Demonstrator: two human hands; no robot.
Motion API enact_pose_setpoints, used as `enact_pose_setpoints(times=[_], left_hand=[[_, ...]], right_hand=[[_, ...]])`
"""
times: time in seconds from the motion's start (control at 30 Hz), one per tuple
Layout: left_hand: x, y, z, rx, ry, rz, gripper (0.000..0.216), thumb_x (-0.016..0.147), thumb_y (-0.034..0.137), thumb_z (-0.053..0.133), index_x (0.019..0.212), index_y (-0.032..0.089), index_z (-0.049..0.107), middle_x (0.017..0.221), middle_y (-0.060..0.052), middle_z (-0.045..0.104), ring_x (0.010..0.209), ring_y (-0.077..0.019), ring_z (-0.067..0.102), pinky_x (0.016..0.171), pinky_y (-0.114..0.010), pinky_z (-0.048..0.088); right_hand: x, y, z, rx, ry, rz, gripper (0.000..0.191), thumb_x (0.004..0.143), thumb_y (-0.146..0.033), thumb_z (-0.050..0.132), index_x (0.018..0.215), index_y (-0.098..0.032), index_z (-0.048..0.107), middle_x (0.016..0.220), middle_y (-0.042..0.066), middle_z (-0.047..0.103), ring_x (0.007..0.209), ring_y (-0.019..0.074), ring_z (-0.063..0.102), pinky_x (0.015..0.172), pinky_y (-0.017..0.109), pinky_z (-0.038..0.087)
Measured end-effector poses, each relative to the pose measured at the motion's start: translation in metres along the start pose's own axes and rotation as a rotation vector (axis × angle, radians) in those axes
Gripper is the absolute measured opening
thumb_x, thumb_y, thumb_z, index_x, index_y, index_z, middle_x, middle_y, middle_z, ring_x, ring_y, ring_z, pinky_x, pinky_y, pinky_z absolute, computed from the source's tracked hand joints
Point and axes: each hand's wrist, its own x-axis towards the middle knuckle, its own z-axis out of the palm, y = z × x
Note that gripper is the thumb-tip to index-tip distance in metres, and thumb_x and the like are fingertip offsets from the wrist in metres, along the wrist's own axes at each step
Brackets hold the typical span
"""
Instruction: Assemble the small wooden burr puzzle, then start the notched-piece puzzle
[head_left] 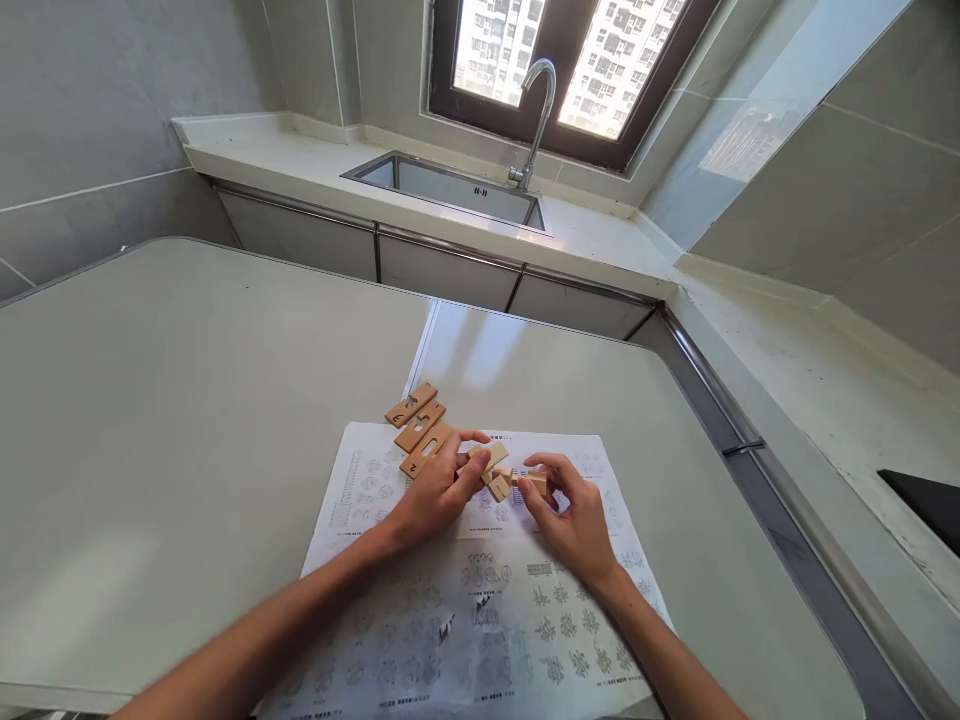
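Observation:
Above a printed instruction sheet [487, 570], my left hand [442, 480] grips a small cluster of notched wooden puzzle pieces [495, 458] between thumb and fingers. My right hand [566, 505] pinches another wooden puzzle piece [536, 484], its left end against or very close to the cluster; I cannot tell whether they interlock. Just left of my left hand lie three flat slotted wooden plates with dark markings: the upper plate [412, 404], the middle plate [420, 426] and the lower plate [426, 450], which my left hand partly covers.
The sheet lies on a pale table [187, 420] with a seam running across it. Beyond the table's far edge are a counter [285, 150], a sink [450, 187] and a tap [541, 120] under a window. Another counter [840, 360] runs along the right, with a dark object [926, 505] on it.

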Motion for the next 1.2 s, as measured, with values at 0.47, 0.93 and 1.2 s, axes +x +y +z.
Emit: enact_pose_setpoints(times=[0.47,0.93,1.2], left_hand=[[-0.0012,0.0038,-0.0004,0.15,-0.065,0.044,0.041,0.105,0.06,0.047,0.107,0.02,0.057,0.071,0.002,0.067,0.058,-0.0146,0.054,0.056,-0.025,0.034],[-0.0064,0.0032,-0.0005,0.271,-0.178,0.146,0.034,0.102,0.046,0.053,0.123,0.019,0.057,0.076,0.001,0.065,0.067,-0.0159,0.057,0.063,-0.026,0.042],[-0.0071,0.0009,0.002,0.301,-0.169,0.231,0.057,0.084,0.042,0.077,0.132,0.02,0.057,0.084,0.0,0.067,0.064,-0.0132,0.057,0.058,-0.024,0.044]], right_hand=[[-0.0068,-0.0019,0.0024,-0.039,0.013,-0.265,0.012,0.101,-0.031,0.063,0.11,-0.024,0.062,0.064,-0.006,0.056,0.048,0.0113,0.047,0.05,0.024,0.045],[-0.009,-0.0019,0.0054,-0.067,-0.003,-0.282,0.015,0.104,-0.037,0.062,0.112,-0.024,0.064,0.063,-0.005,0.06,0.046,0.0111,0.053,0.045,0.022,0.045],[-0.0072,-0.002,0.0014,0.017,-0.029,-0.21,0.014,0.103,-0.034,0.061,0.112,-0.024,0.061,0.07,-0.003,0.061,0.054,0.0135,0.057,0.049,0.024,0.048]])
